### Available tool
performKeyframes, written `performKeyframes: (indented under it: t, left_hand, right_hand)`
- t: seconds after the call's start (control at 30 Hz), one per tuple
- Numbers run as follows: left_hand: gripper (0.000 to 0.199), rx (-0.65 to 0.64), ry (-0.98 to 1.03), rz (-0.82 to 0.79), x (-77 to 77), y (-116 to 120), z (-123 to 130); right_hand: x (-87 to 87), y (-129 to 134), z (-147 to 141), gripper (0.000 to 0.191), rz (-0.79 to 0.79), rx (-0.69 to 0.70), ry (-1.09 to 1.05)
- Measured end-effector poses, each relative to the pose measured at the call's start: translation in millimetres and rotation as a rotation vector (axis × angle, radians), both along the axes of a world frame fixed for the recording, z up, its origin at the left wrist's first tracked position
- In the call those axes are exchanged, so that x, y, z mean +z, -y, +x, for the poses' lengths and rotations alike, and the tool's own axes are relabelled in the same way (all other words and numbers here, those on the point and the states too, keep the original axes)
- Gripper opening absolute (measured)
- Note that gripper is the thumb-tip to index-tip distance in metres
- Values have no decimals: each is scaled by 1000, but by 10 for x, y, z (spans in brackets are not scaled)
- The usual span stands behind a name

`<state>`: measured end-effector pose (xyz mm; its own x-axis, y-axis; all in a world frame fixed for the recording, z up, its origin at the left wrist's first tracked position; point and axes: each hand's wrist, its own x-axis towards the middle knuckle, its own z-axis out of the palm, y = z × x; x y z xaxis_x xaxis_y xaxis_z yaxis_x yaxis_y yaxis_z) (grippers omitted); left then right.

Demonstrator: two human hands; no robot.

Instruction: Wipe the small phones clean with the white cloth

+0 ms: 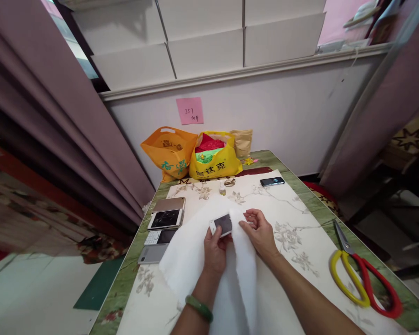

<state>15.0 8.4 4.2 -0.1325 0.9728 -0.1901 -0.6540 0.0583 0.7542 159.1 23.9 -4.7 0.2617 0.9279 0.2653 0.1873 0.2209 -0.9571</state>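
Observation:
My left hand (215,251), with a green bangle (199,308) on its wrist, grips a white phone (221,225) with a dark screen, thumb on top. The phone is tilted over a large white soft sheet (192,246). A raised fold of this sheet (242,251) stands along the phone's right side. At the fold's right edge is my right hand (260,232), its fingers curled and thumb against the white material; whether the fingertips pinch it is hard to make out.
Several phones (165,219) lie along the table's left side. Large scissors (351,260) rest at the right, a dark phone (272,181) at the back right. An orange bag (169,151), a yellow bag (214,163) and a small bottle (222,188) stand at the back.

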Motion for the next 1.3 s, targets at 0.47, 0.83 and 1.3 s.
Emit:
performKeyframes:
  t: [0.47,0.83,1.3]
  left_hand:
    - [29,-121,-152,68,-31,15,9]
    - [33,-239,-359,67,-28,48,21]
    - [29,-317,-473,95,-32,70,4]
  right_hand:
    - [39,46,65,44,-123,82,172]
    - [109,8,133,42,-282,421,-217]
    - [16,3,110,51,-248,240,-182]
